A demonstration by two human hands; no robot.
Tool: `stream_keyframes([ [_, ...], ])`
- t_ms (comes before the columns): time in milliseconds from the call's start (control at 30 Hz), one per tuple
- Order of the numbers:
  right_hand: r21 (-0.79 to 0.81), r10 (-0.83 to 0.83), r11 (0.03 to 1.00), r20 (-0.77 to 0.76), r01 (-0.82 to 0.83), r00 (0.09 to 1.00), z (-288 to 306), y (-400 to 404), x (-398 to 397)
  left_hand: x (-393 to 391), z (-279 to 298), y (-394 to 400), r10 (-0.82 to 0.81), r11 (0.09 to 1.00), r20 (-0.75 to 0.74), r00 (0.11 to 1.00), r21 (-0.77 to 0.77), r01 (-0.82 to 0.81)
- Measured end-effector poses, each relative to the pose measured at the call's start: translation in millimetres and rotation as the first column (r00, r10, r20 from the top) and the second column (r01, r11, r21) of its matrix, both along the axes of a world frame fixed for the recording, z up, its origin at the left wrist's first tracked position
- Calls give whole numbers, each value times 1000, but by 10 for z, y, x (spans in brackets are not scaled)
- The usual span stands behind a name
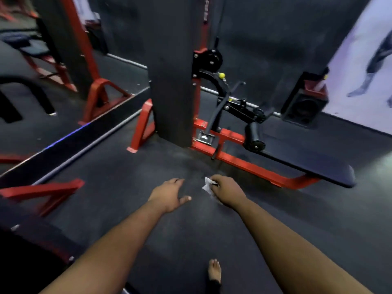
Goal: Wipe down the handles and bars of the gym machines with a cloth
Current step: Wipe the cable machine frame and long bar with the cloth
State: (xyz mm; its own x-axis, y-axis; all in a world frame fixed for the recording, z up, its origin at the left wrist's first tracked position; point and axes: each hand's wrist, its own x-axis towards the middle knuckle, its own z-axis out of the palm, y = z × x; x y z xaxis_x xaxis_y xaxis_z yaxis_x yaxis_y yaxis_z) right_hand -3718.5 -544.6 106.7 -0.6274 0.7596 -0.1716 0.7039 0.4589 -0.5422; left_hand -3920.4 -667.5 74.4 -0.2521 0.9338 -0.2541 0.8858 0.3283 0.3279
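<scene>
My right hand (228,190) grips a small crumpled white cloth (208,186) over the dark floor, a little short of the machine. My left hand (169,193) hangs beside it with relaxed fingers and holds nothing. Ahead stands a red-framed gym machine (237,162) with a black padded bench (307,164), a black roller pad (253,135), black handles and levers (218,109) and a yellow adjustment knob (221,75). Neither hand touches the machine.
A tall black column (171,71) rises in front of the machine. A mirror (53,71) on the left reflects red frames. More red frame legs (46,189) lie at the lower left. A black speaker box (305,105) sits by the right wall. My bare foot (214,272) shows at the bottom.
</scene>
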Motion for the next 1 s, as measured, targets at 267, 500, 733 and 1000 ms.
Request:
stream_keyframes([
  [267,-91,320,940,-95,-329,942,-51,897,-1530,-961,117,35,391,918,-74,917,-44,-395],
  [500,-134,549,809,-175,-572,817,95,978,-2802,-1542,355,-208,655,753,-104,748,17,-657],
  [733,-105,657,714,-239,-692,715,127,668,-4010,-2348,465,-516,777,629,-117,619,108,-770],
  [1000,35,649,724,-374,-689,663,387,399,-5554,-3867,769,-771,831,555,-154,534,281,-783],
])
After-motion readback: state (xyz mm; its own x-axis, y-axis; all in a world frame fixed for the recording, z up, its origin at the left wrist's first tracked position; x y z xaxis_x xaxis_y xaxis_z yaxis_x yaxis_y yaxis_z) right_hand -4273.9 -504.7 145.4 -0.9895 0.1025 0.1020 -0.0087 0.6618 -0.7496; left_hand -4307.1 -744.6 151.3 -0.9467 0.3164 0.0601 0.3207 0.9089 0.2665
